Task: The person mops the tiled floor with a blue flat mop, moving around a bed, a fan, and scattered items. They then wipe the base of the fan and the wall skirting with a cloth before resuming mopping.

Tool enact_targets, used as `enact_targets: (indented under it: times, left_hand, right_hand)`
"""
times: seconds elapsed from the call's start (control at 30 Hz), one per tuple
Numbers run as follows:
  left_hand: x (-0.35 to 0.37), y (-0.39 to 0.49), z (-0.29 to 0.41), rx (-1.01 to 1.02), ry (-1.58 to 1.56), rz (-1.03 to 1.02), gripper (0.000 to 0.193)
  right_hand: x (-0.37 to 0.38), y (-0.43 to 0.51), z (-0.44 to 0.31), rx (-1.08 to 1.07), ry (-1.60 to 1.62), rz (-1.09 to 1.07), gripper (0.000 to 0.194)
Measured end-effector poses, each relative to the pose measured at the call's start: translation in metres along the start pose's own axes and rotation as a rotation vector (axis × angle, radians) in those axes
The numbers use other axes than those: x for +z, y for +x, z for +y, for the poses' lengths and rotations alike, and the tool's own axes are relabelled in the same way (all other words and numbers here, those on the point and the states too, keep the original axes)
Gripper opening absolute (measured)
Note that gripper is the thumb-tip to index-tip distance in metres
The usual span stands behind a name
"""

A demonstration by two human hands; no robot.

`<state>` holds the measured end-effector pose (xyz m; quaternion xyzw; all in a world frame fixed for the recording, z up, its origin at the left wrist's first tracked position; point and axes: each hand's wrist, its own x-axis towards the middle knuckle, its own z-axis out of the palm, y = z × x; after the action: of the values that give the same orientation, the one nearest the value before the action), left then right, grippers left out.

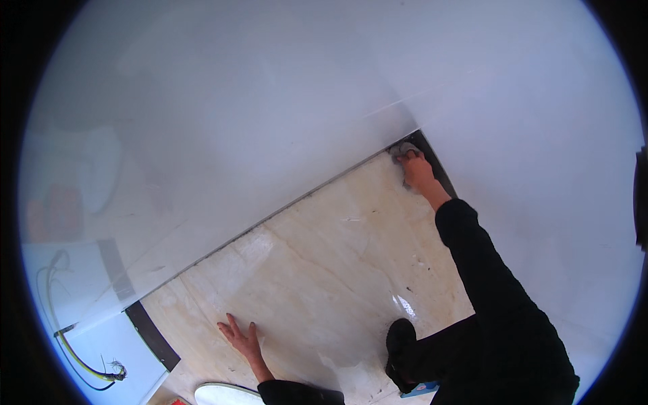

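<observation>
My right hand [417, 170] presses a grey cloth [405, 148] down in the corner where two glossy white wall panels meet the floor. Beside that hand runs a dark strip [439, 167] at the foot of the right-hand panel. The cloth lies partly on the strip's inner end and partly on the beige marble-look floor [324, 263]. My left hand [242, 342] is empty, its fingers spread, low over or on the floor; whether it touches I cannot tell. Part of the cloth is hidden under my right fingers.
Loose wires [91, 367], one yellow-green, come out of a slot in the left panel. Another dark strip [152, 336] edges that side. A white rounded board or lid [225, 394] lies near the bottom. My black shoe [400, 349] stands beside a blue object [421, 390].
</observation>
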<state>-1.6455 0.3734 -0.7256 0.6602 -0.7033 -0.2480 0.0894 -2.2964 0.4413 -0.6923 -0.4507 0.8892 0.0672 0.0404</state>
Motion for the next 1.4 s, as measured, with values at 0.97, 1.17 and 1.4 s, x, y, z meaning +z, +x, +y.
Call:
enact_targets:
  times: [0.97,1.17,1.4]
  left_hand:
    - [0.008,0.006,-0.009,-0.073,-0.004,-0.029,0.084]
    - [0.013,0.0,-0.019,-0.058,-0.084,0.003,0.086]
    - [0.011,0.0,-0.007,-0.044,-0.001,0.01,0.086]
  right_hand:
    - [0.008,-0.042,0.03,-0.22,-0.094,-0.024,0.035]
    - [-0.01,-0.111,0.04,-0.16,-0.312,-0.517,0.02]
    - [-0.094,-0.113,-0.112,-0.395,0.368,-0.071,0.015]
